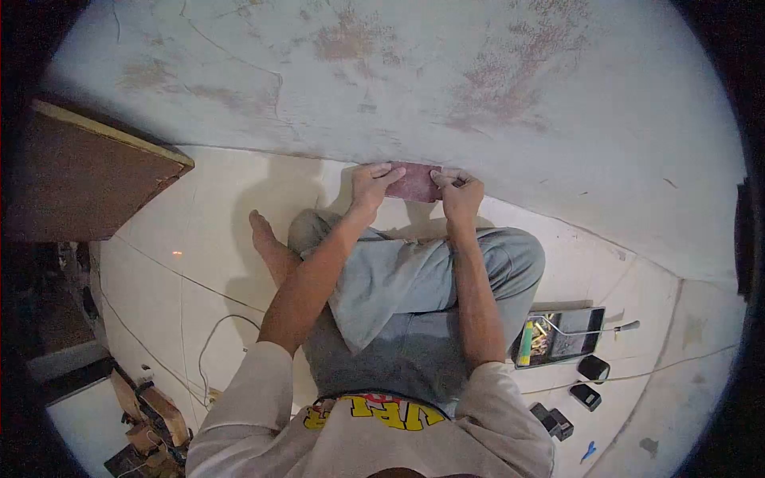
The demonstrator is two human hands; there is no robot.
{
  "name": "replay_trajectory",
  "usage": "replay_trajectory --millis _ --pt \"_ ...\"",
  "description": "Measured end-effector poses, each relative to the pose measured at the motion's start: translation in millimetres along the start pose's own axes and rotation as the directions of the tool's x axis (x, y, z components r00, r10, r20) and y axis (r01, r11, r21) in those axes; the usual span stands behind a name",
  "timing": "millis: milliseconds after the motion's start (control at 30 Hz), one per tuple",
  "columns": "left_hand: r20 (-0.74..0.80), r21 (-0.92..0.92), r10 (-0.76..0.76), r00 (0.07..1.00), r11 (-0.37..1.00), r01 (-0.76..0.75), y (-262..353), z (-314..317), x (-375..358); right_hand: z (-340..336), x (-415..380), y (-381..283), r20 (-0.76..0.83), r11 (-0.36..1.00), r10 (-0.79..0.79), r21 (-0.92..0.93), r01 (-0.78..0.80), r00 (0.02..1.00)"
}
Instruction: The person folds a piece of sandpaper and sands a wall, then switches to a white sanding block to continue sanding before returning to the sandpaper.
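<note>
Reddish-brown sandpaper sheet (413, 182) is sitting flat against the base of the far wall (478, 72). Left hand (371, 185) is pinching its left edge, right hand (460, 191) its right edge. Tray (559, 337) of tools is lying on the floor, near right.

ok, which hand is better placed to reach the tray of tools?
Right, probably. The tray lies on the floor by the right knee, on the right hand's side. Both hands hold the sanding sheet against the wall; the left hand would cross over.
</note>
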State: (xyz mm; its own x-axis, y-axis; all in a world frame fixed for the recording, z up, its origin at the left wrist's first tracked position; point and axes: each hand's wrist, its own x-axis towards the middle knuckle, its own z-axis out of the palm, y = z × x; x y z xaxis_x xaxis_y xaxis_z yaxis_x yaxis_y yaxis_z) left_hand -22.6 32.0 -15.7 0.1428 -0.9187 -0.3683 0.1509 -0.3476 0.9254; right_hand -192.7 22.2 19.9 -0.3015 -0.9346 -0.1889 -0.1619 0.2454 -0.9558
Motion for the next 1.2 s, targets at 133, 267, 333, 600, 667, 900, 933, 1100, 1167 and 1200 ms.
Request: replay_trajectory --millis 133,267,333,600,667,900,933,1100,1167,1200 --pt "-0.116 0.016 0.120 0.986 0.993 -0.119 2 7 -4 -3 2 13 -0.004 0.989 -0.126 -0.072 0.126 0.992" --pt "-0.066 0.080 0.004 0.998 0.997 0.002 27 5 -18 -5 5 31 -0.016 0.990 -0.117 -0.078 0.115 0.993" --pt "-0.053 0.066 0.042 0.998 0.997 -0.039 50 8 -30 -7 1 18 0.008 0.995 -0.092 -0.036 0.092 0.996" --pt "-0.161 -0.014 0.195 0.967 0.980 -0.200 27 12 -17 -2 -5 -2 0.002 0.994 -0.082 0.067 0.082 0.997" --pt "-0.155 0.137 0.212 0.965 0.972 -0.192 14 7 -7 -3 -1 3 -0.025 0.990 -0.122 -0.073 0.119 0.992" --pt "-0.126 0.105 0.178 0.976 0.981 -0.165 38 11 -22 -2 -5 -5 -0.002 0.996 -0.084 0.030 0.084 0.996" --pt "-0.152 0.048 0.150 0.977 0.988 -0.144 36 12 -21 -2 -6 -5 0.003 0.996 -0.084 0.037 0.084 0.996" --pt "-0.136 0.032 0.130 0.982 0.991 -0.126 28 8 -15 -2 -5 -4 -0.006 0.998 -0.060 0.023 0.061 0.998" --pt "-0.147 0.047 0.097 0.984 0.995 -0.091 23 8 -12 -2 -4 -1 0.002 0.996 -0.028 0.080 0.028 1.000" --pt "-0.147 0.047 0.095 0.984 0.995 -0.089 27 8 -16 -2 -5 -2 0.003 0.996 -0.027 0.080 0.026 1.000"
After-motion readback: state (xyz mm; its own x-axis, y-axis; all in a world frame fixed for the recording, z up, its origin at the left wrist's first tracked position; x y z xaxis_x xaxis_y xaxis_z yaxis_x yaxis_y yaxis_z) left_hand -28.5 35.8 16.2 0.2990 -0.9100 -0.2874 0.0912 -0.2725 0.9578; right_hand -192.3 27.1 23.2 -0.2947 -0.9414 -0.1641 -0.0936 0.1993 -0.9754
